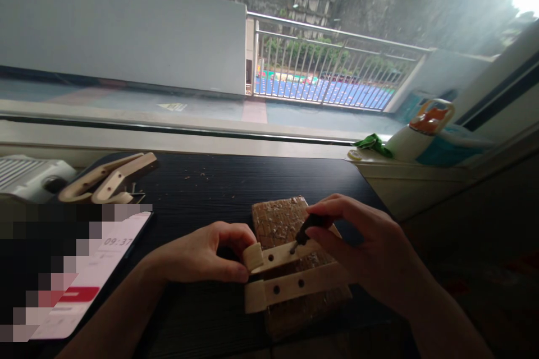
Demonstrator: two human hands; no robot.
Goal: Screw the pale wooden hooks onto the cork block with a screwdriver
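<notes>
Two pale wooden pieces with dark holes lie side by side across a brown, rough-topped block [280,221] on the dark table. My left hand [206,252] is closed, thumb and fingers pinching the thick end of the farther wooden piece [275,258]. The nearer wooden piece [290,287] lies untouched by that hand. My right hand [362,241] grips a black-handled screwdriver [305,230], tilted, its metal tip at a hole in the farther piece. How deep the tip sits cannot be made out. The right ends of both pieces are partly hidden behind my right hand.
Two more bent wooden pieces [120,179] lie at the table's left, with small screws beside them. A phone-like screen [96,269] stands in front. Pale crumbs dot the dark tabletop [202,174]. On the sill are a green cloth [374,145] and a white container [406,143].
</notes>
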